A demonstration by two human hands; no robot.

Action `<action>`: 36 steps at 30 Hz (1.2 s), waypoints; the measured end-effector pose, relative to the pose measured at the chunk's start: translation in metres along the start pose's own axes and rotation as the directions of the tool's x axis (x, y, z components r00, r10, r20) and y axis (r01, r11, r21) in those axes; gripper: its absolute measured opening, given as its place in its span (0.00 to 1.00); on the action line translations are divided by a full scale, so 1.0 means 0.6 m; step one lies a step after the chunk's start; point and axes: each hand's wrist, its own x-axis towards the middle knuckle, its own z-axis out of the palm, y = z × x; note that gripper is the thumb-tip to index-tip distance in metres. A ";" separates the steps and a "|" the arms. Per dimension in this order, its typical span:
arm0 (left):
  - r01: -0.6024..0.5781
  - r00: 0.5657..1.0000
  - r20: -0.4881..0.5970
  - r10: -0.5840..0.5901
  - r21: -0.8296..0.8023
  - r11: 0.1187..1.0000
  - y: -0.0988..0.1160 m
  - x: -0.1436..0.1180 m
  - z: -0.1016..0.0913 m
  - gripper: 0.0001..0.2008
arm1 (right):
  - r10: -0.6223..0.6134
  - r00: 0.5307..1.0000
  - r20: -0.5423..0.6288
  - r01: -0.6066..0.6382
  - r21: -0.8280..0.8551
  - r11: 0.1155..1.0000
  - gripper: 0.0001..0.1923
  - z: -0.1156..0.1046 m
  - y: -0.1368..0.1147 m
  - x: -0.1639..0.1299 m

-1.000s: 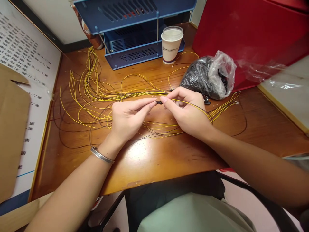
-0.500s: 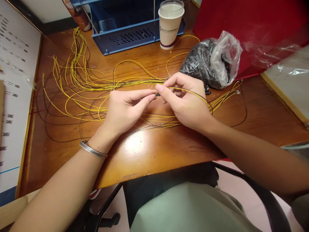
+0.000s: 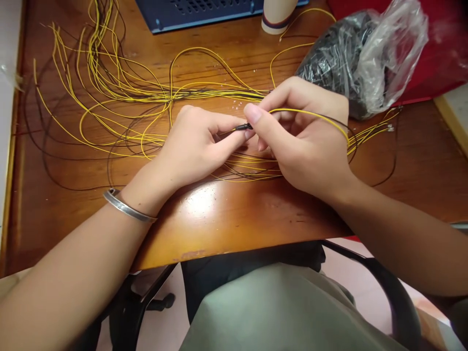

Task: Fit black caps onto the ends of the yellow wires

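Between my fingertips is a small black sleeve-like piece [image 3: 242,127], with a thin wire entering its left end. My left hand [image 3: 199,144] pinches this piece between thumb and forefinger. Pressed up close to its right end, my right hand [image 3: 307,134] is closed on a yellow and black wire pair [image 3: 310,113], which arches over the back of that hand to the right. The exact join between piece and wires is hidden by my right thumb. Behind and beneath both hands spreads a bundle of yellow and black wires [image 3: 215,93].
A clear plastic bag of black parts [image 3: 334,53] sits behind my right hand, before a red surface [image 3: 448,63]. At the back stand a paper cup [image 3: 275,22] and a blue rack [image 3: 204,17]. The wooden table's front edge [image 3: 234,246] runs above my lap.
The view has tilted down and come closer. More of the black piece shows between my fingertips now. Both hands keep their pinch.
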 end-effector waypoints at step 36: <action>-0.016 0.963 -0.267 -0.025 -0.152 0.988 -0.005 0.002 0.004 0.08 | 0.060 0.993 -0.102 -0.061 -0.007 0.998 0.15 -0.003 0.029 0.025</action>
